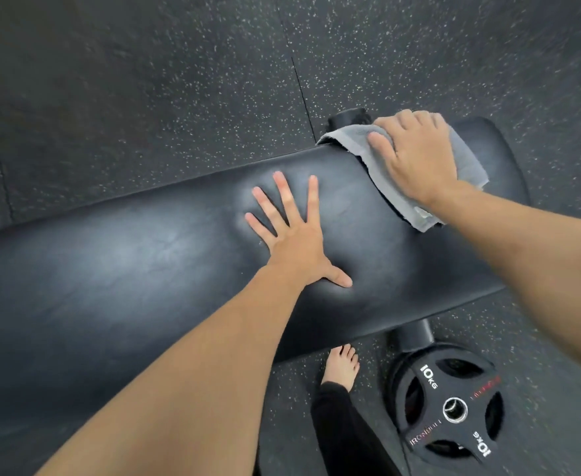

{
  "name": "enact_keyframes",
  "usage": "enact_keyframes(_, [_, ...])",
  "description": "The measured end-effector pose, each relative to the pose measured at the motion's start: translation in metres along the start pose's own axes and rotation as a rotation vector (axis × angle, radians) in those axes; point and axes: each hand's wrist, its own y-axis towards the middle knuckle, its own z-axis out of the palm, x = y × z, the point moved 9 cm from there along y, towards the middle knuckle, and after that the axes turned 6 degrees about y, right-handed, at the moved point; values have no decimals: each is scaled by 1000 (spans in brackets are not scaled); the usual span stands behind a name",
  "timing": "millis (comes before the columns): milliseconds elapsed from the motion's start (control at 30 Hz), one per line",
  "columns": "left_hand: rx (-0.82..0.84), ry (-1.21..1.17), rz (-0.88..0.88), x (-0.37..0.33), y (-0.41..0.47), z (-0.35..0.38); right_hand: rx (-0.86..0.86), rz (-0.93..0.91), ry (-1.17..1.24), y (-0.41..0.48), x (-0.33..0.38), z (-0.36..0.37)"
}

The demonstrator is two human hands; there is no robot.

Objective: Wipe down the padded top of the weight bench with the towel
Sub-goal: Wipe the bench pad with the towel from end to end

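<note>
The black padded bench top (144, 262) runs from the lower left to the upper right of the head view. A grey towel (381, 176) lies across its right end, draped over the far edge. My right hand (416, 156) presses flat on the towel, fingers curled over the far side of the pad. My left hand (296, 242) rests palm down on the bare pad near the middle, fingers spread, holding nothing.
Speckled black rubber flooring (179, 80) surrounds the bench. A 10 kg weight plate (450, 407) lies on the floor at the lower right, beside a black bench foot (412, 334). My bare foot (340, 365) and dark trouser leg stand just left of the plate.
</note>
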Motion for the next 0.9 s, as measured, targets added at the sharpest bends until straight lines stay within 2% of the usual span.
enact_keyframes(100, [-28,-13,148,5,-10,-4,-25,-23,-43,0,34,10])
enact_keyframes(200, [-145,40,248,38,-28,-17,-69,8,-57,-5,47,12])
enact_keyframes(267, [-240,54,152,101,-46,-35,-61,24,-42,-9,57,13])
enact_keyframes(333, [-241,-10,-77,193,-67,-48,-36,27,-4,-11,79,17])
enact_keyframes(400, [-108,-54,-279,283,-90,-39,-27,15,8,-12,109,23])
enact_keyframes(467, [61,3,-295,335,-102,-22,-6,4,-4,-11,148,33])
enact_keyframes(533, [122,73,-216,351,-98,-6,21,4,-6,-6,196,46])
enact_keyframes(600, [113,67,-170,353,-91,-1,49,3,5,-1,251,60])
enact_keyframes(800, [94,52,-150,360,-88,3,124,-194,101,3,450,107])
enact_keyframes(900, [102,38,-144,361,-87,5,125,-247,95,6,479,114])
